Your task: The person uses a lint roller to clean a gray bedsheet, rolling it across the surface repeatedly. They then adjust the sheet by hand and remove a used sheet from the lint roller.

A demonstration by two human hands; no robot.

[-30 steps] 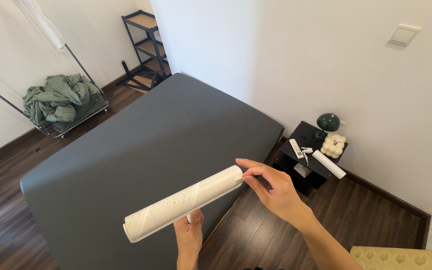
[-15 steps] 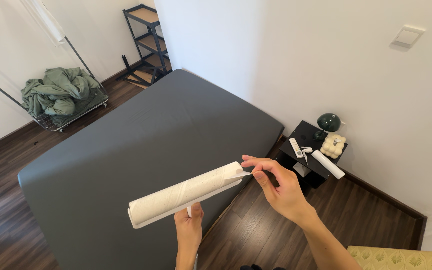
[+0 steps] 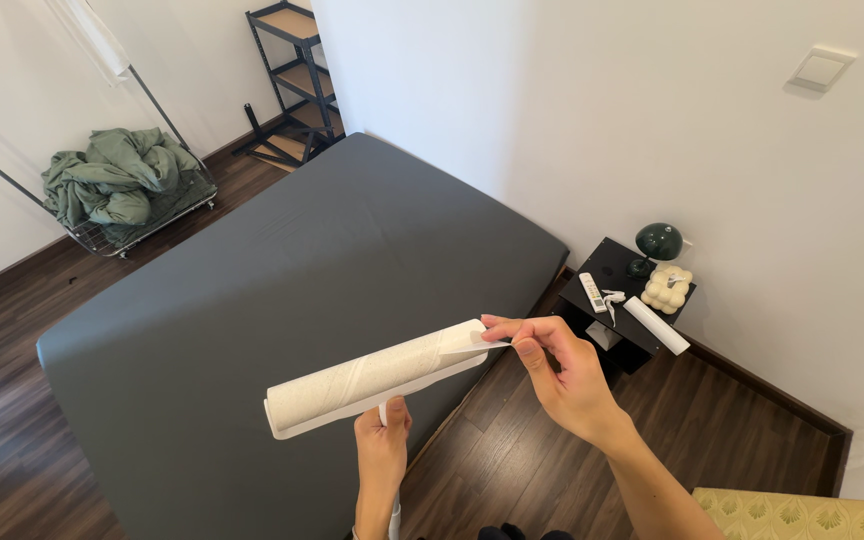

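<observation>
Two hands work a long white sticky-paper lint roller [image 3: 380, 376] in the lower middle of the frame, above a bed covered in a smooth dark grey sheet [image 3: 282, 290].

The left hand [image 3: 382, 452], at the bottom centre, is closed around the roller's short white handle [image 3: 383, 411], while the right hand [image 3: 564, 370] pinches a loose corner of the paper sheet [image 3: 474, 341] at the roller's right end between thumb and forefinger. At centre right stands a small black bedside table [image 3: 620, 318] carrying a dark green dome lamp [image 3: 655, 246], a cream bubble-shaped object [image 3: 667, 290] and a white tube [image 3: 656, 326]. At upper left, crumpled green bedding [image 3: 117, 186] fills a wire basket.
</observation>
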